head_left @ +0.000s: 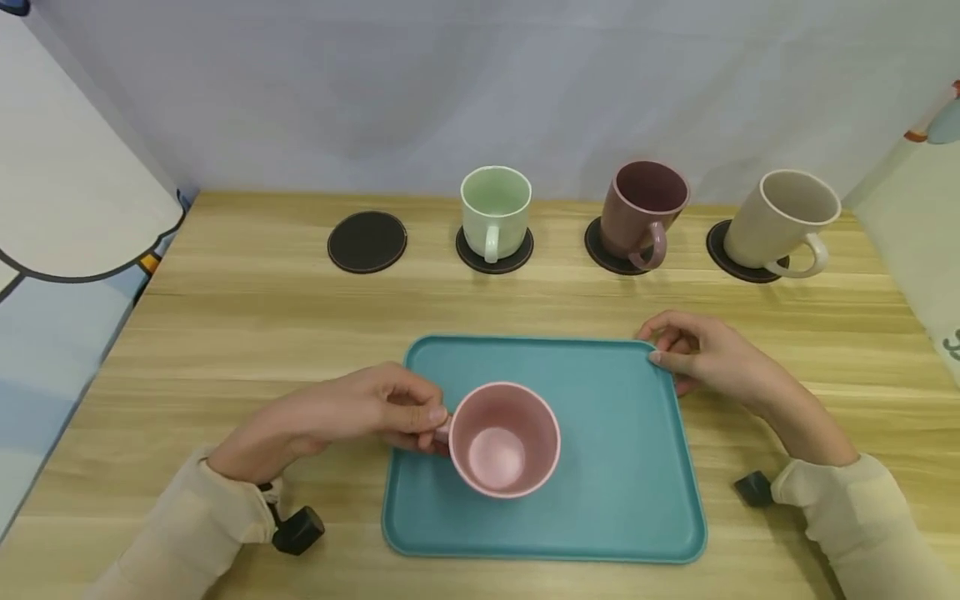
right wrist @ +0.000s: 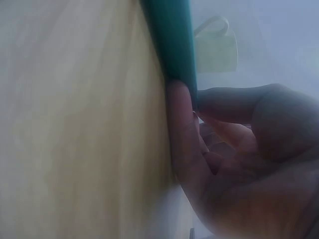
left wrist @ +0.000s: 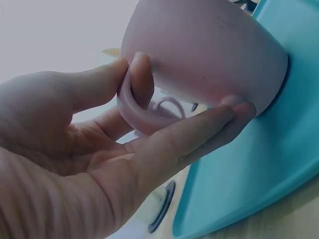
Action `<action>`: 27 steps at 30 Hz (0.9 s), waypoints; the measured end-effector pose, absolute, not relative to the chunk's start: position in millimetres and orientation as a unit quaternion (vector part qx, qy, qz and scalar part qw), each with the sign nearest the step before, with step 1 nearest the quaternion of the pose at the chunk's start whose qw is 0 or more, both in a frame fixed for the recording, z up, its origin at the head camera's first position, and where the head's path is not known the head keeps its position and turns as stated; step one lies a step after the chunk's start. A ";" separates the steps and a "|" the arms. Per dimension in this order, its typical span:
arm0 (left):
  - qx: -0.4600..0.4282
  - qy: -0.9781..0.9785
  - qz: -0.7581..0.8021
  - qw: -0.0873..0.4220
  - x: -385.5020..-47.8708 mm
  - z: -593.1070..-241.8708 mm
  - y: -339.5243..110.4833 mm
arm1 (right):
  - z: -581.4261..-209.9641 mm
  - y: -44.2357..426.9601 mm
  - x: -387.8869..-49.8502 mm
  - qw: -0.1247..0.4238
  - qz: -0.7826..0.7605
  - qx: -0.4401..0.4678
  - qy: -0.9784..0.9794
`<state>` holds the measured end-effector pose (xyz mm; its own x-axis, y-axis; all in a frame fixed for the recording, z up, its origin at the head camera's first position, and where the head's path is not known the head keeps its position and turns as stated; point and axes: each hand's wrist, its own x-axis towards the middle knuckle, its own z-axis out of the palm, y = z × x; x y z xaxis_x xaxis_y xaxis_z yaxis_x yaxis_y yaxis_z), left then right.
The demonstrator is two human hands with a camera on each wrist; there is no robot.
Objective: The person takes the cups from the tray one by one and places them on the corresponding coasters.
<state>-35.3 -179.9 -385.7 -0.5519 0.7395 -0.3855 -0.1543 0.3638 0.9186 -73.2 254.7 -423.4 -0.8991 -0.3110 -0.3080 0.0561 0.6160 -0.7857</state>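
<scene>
A pink mug (head_left: 504, 442) stands on the left half of a teal tray (head_left: 615, 450). My left hand (head_left: 375, 408) pinches its handle between thumb and index finger. In the left wrist view, the handle (left wrist: 144, 119) loops around the index finger, and other fingertips touch the mug's side. A dark line shows under the mug's base; whether it is shadow I cannot tell. At the tray's far right corner, my right hand (head_left: 708, 354) grips the rim. The thumb lies on top there, and in the right wrist view a finger (right wrist: 182, 119) reaches under the tray's edge.
Along the back of the wooden table (head_left: 247, 333) stand a pale green mug (head_left: 495, 217), a maroon mug (head_left: 637, 212) and a beige mug (head_left: 772, 221), each on a black coaster. A bare black coaster (head_left: 367, 242) lies left of them. A pale cloth (head_left: 450, 92) hangs behind.
</scene>
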 end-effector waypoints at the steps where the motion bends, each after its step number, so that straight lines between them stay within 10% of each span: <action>1: 0.199 0.710 0.528 0.420 -35.2 -385.0 -182.7 | -423.8 253.9 -73.6 0.213 -0.432 -0.075 0.873; 27: 0.048 0.648 0.727 0.222 -36.1 -371.5 -219.3 | -423.7 252.5 -73.3 0.215 -0.432 -0.074 0.873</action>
<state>-36.1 -219.3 -371.5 -0.8966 0.3858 -0.2175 -0.2601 -0.0611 0.9636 -73.3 252.5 -423.7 -0.8966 -0.3154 -0.3109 0.0564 0.6150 -0.7865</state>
